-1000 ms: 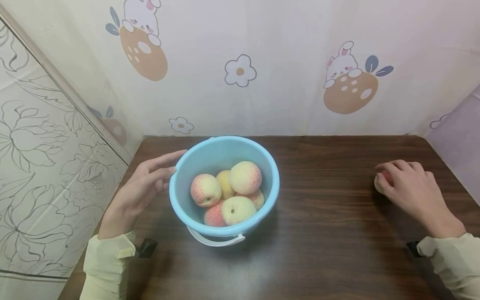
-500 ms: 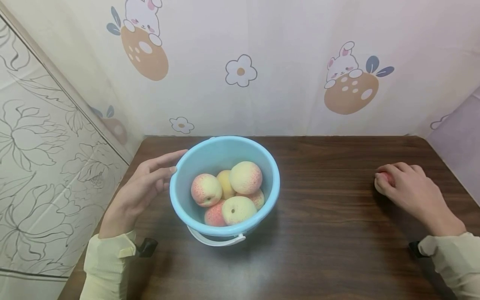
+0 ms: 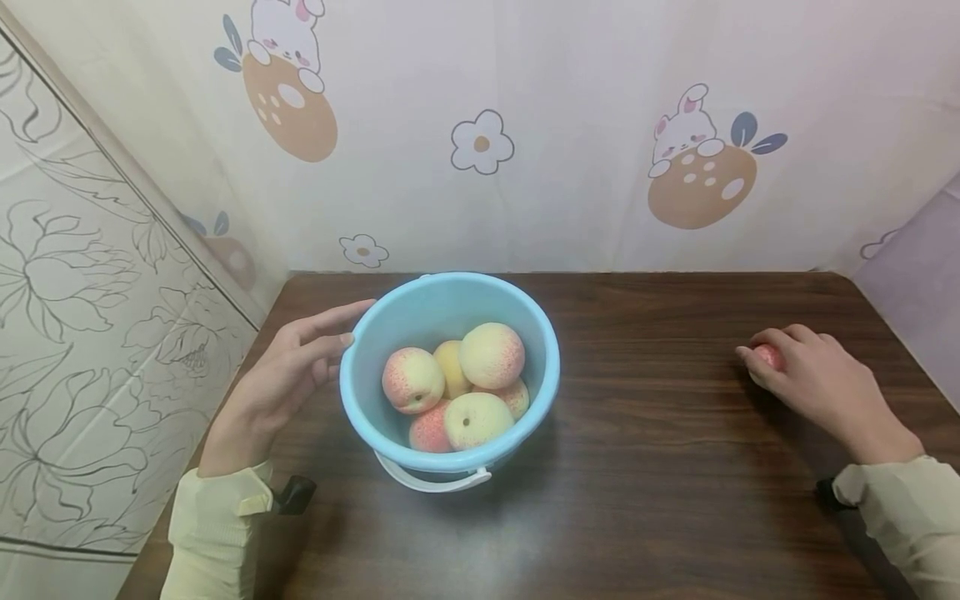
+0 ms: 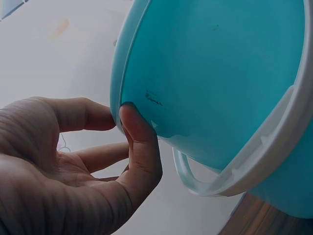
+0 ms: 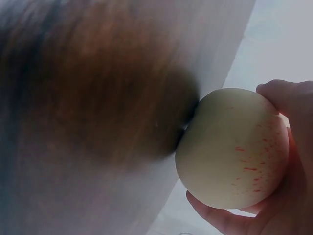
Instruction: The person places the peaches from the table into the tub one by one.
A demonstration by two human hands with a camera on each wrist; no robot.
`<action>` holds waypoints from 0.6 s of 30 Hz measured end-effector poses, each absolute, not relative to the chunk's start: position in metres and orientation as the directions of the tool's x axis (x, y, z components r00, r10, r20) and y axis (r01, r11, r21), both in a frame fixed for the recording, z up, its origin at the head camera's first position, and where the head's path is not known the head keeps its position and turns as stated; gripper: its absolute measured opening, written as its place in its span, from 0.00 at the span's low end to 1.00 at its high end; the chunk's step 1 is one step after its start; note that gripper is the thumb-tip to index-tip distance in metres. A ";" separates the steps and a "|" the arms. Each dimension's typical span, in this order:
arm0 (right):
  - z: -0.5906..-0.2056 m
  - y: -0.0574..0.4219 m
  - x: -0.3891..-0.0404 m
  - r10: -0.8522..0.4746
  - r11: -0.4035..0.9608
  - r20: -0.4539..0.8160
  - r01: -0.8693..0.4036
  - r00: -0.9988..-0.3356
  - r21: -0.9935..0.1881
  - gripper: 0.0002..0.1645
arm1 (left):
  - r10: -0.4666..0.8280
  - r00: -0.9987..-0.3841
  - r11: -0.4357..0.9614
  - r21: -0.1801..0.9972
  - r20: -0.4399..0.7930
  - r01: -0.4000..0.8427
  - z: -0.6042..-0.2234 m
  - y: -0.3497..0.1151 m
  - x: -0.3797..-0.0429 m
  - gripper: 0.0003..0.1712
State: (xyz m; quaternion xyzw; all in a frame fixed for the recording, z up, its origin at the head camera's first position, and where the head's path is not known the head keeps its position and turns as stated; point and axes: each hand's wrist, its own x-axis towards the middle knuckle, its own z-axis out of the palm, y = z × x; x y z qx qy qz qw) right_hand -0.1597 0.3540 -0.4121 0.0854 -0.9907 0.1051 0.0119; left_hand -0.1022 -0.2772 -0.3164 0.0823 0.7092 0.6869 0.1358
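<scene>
A light blue bucket (image 3: 536, 417) with a white handle (image 3: 431, 483) stands left of the middle of the table, with several yellow-and-pink peaches (image 3: 491, 356) piled inside. At its left side my left hand (image 3: 273, 379) pinches the edge; in the left wrist view the thumb and a finger meet at the bucket's rim (image 4: 117, 83). Far to the right, my right hand (image 3: 836, 396) grips another peach (image 3: 769, 357) from above. The right wrist view shows this pale, red-flecked peach (image 5: 232, 147) held between thumb and fingers, right at the table surface.
The dark wooden table (image 3: 637, 467) ends at a back wall covering (image 3: 570, 192) printed with rabbits and flowers. A panel with line-drawn flowers (image 3: 67, 333) borders the left side, and a lilac surface (image 3: 922, 292) the right.
The right hand has shifted slightly, its thumb and fingertips reaching a little further left round the peach. The left hand and the bucket have stayed in place.
</scene>
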 end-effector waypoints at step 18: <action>-0.403 0.340 -0.160 -0.177 0.955 0.083 -0.192 -0.981 -0.228 0.31 | 0.299 -0.951 0.046 0.997 -0.080 -0.069 -0.317 -0.278 -0.102 0.28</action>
